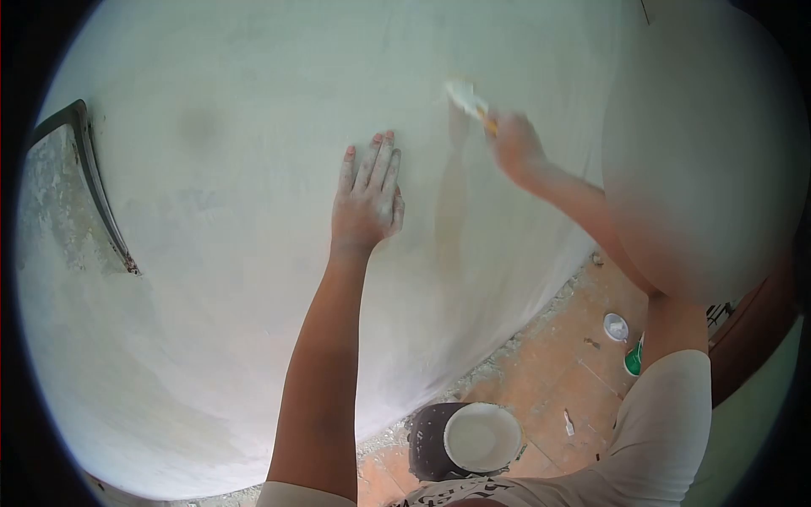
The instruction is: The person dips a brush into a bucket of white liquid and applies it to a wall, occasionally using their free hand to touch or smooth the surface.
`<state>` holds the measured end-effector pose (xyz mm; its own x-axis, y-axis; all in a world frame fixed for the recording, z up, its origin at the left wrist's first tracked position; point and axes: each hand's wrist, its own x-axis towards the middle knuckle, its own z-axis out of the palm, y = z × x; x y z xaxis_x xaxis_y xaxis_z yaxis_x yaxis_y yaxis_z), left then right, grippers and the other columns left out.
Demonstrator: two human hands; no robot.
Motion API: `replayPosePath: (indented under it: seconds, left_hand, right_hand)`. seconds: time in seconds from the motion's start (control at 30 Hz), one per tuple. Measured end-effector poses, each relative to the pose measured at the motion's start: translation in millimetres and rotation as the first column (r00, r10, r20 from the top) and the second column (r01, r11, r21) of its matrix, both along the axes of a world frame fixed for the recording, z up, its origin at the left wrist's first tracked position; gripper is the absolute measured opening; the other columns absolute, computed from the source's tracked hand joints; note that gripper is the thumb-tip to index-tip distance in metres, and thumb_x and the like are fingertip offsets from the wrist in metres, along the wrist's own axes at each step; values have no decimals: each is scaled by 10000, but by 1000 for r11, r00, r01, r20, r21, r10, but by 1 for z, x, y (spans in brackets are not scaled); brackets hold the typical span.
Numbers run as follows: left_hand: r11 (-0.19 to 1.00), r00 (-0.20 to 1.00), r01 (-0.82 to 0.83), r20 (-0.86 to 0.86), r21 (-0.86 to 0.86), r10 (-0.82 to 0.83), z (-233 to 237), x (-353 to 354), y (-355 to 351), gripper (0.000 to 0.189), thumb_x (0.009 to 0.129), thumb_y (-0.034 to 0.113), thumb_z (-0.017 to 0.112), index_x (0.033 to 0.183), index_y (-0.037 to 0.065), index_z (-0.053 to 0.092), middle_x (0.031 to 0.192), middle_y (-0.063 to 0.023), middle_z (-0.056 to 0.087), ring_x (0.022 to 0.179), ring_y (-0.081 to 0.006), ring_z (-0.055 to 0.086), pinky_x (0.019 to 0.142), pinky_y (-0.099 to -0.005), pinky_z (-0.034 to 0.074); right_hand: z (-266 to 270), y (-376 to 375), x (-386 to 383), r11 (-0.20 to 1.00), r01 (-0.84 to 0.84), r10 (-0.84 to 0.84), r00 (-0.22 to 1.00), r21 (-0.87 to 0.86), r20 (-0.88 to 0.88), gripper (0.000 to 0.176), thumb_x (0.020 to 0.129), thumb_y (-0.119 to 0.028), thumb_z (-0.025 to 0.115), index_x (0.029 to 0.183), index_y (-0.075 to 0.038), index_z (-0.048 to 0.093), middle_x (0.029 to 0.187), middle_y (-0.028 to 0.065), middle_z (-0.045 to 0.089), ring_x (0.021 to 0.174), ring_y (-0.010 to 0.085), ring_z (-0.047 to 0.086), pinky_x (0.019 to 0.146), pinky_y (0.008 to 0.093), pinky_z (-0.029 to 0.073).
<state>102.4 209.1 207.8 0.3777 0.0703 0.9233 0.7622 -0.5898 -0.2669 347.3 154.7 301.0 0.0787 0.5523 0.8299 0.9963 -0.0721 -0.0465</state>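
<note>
My left hand (367, 203) lies flat on the pale wall (253, 228), fingers stretched upward and dusted with white. Higher and to the right, my right hand (517, 150), blurred by motion, grips a paintbrush (466, 98) by its orange-yellow handle. White covers the head of the brush, which appears to be at the wall; firm contact is hard to make out. Below the brush a darker, damp-looking streak (452, 203) runs down the surface.
A white bucket (481, 406) stands by a dark stool-like object (427, 456) near my body. On the tiled floor (541, 380) are a white dish (616, 327), a green container (633, 360) and a small white tool (568, 423). A dark-framed recess (95, 182) is at left. A grey blur covers the upper right.
</note>
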Motion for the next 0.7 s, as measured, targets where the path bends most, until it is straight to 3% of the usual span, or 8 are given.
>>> replayPosePath:
  seconds: [0.1,0.17,0.2,0.27,0.4,0.57,0.63,0.7]
  left_hand:
    - [999,999,-25,-26,-22,24,1,1,-2,493,849,173,466,1319,35,513,1516,-69,349,1410,-200,309,1169,-484,222]
    - [1000,999,-15,-29,-21,14,1,1,-2,496,857,176,460,1331,35,504,1523,-65,337,1418,-191,290,1172,-481,215]
    - [1000,1000,-12,-28,-22,11,1,0,-2,496,857,176,460,1331,35,504,1523,-65,337,1418,-191,290,1172,-481,215]
    - [999,999,-34,-31,-7,34,0,1,-1,505,853,186,460,1333,31,503,1524,-67,337,1419,-192,291,1171,-485,216]
    - [1000,1000,-15,-15,8,16,0,0,0,507,846,187,467,1326,30,510,1519,-71,345,1414,-196,303,1171,-489,216]
    - [1000,1000,-1,-17,-11,1,1,0,-1,506,838,187,484,1317,28,517,1516,-75,348,1411,-200,309,1172,-492,214]
    - [1000,1000,-6,-12,-7,6,0,0,1,506,838,189,481,1316,27,518,1516,-74,349,1411,-200,309,1172,-492,216]
    - [1000,1000,-13,-11,-6,13,0,1,1,506,839,190,479,1315,26,519,1516,-73,349,1411,-200,309,1171,-492,219]
  right_hand:
    - [-31,-27,14,978,43,-30,997,-205,68,115,872,-84,581,965,-68,647,958,160,658,935,332,628,807,414,520]
    - [-25,-46,16,877,-94,65,995,-471,-79,91,789,-118,708,877,-103,687,957,140,658,900,324,628,796,390,518]
    - [-16,-48,16,877,-91,62,995,-472,-78,91,789,-118,708,877,-103,687,957,140,658,900,324,628,796,390,518]
    - [14,-39,21,805,-29,57,998,-593,29,233,626,-230,842,790,-127,711,913,140,641,922,313,598,810,388,484]
    - [91,-12,29,975,-17,81,955,-220,286,270,616,-327,849,772,-144,727,914,122,660,884,291,614,781,382,492]
    - [184,-30,-18,1000,-6,6,994,-2,109,258,634,-286,830,796,-120,716,875,115,694,826,305,645,727,410,505]
    - [202,-47,-57,966,205,-180,970,155,-162,212,846,-204,704,1007,-68,715,1018,112,707,945,239,663,846,388,517]
    - [211,-45,-65,958,183,-133,966,221,-222,216,864,-202,689,1032,-66,705,1013,107,707,925,231,662,831,378,517]
